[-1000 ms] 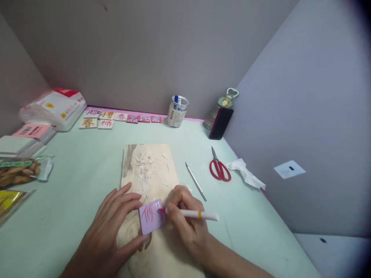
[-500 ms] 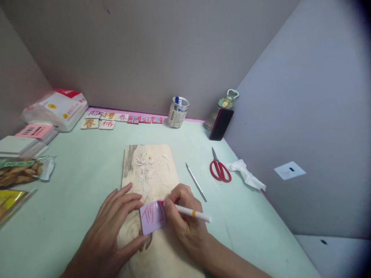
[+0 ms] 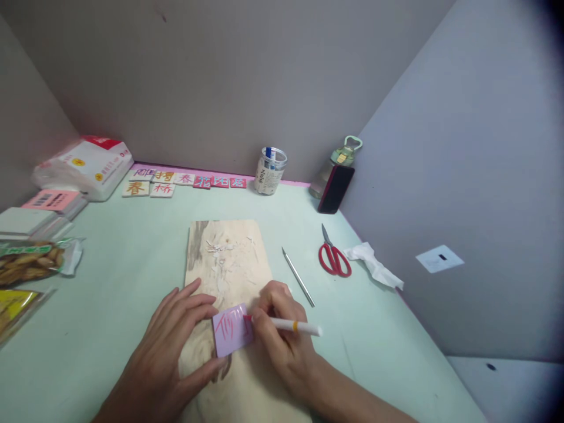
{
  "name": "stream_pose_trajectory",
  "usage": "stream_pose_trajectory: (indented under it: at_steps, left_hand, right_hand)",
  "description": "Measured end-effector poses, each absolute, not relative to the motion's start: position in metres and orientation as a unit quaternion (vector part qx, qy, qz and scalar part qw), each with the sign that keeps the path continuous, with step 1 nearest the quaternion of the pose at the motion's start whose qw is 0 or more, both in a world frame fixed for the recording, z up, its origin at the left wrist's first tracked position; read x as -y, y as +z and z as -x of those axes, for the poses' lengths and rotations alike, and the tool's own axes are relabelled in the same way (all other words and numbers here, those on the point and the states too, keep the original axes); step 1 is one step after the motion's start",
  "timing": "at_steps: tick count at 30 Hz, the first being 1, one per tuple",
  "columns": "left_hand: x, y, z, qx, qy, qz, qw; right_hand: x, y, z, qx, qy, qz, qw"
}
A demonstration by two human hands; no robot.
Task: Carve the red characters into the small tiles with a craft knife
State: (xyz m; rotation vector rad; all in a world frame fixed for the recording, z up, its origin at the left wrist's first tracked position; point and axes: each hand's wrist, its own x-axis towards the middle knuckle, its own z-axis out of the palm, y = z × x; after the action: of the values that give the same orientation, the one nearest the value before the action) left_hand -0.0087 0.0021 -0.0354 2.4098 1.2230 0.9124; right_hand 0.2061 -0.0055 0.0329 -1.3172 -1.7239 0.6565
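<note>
A thin purple square tile [image 3: 231, 339] rests on the wooden board [image 3: 247, 258], with red strokes drawn on its face. My left hand [image 3: 165, 346] steadies it from the left, fingertips at the upper left corner and thumb at the lower left one. In my right hand [image 3: 286, 346] is a white marker with a yellow band [image 3: 306, 327], gripped like a pen. The marker's red tip touches or almost touches the tile near its right side. Pale shavings [image 3: 220, 249] are scattered over the board's far half.
Right of the board lie a craft knife [image 3: 298, 277], red-handled scissors [image 3: 335, 258] and a crumpled tissue [image 3: 374, 264]. Behind stand a pen jar [image 3: 269, 173], a phone [image 3: 336, 189] and a bottle [image 3: 343, 155]. Several lettered tiles [image 3: 163, 189] line the back; packets [image 3: 33, 261] lie left.
The marker tip has shifted slightly downward on the tile, from near its top edge toward its right side. My left hand and the tile have stayed in place.
</note>
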Motion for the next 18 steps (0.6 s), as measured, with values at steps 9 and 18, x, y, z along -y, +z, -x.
stream_pose_trajectory:
  at_steps: [9,18]
  left_hand:
    - [-0.0012,-0.0352,0.0098,-0.431,0.311,-0.834,0.147]
    - [-0.0007,-0.0347,0.0096,-0.43,0.321,-0.831,0.147]
  right_hand:
    - [0.0046,0.0344,-0.2074,0.686,0.287,0.504,0.438]
    - [0.0048,0.0338,-0.2088,0.692,0.301,0.489,0.438]
